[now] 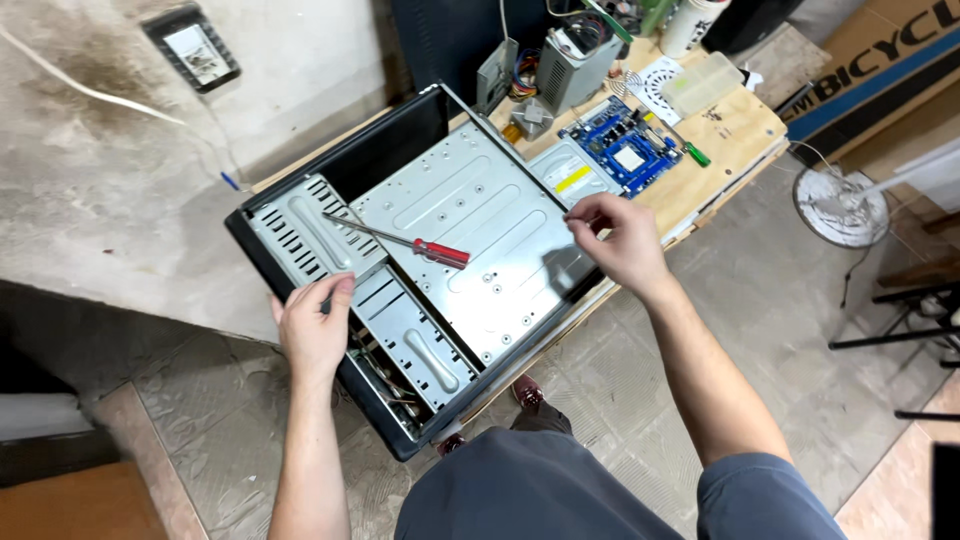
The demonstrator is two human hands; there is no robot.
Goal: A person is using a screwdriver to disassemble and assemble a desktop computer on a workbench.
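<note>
- An open computer case [470, 240] lies on its side across the middle of the frame, on a wooden worktop [735, 130] that runs to the upper right.
- The left hand [312, 325], at lower left, rests on the case's near edge beside the slotted drive cage [305, 235]; its grip is loose, fingers curled on the metal, clamped on nothing.
- The right hand [620, 240], right of centre, hovers over the case's right edge, thumb and fingertips pinched together; whether something small sits between them cannot be told.
- A red-handled screwdriver [410, 240] lies loose on the case's metal tray, between the two hands, its shaft pointing to the upper left.
- Just beyond the case, towards the upper right, sit a blue circuit board [630, 150], a grey power supply [575, 65] and a green-handled screwdriver [690, 150].
</note>
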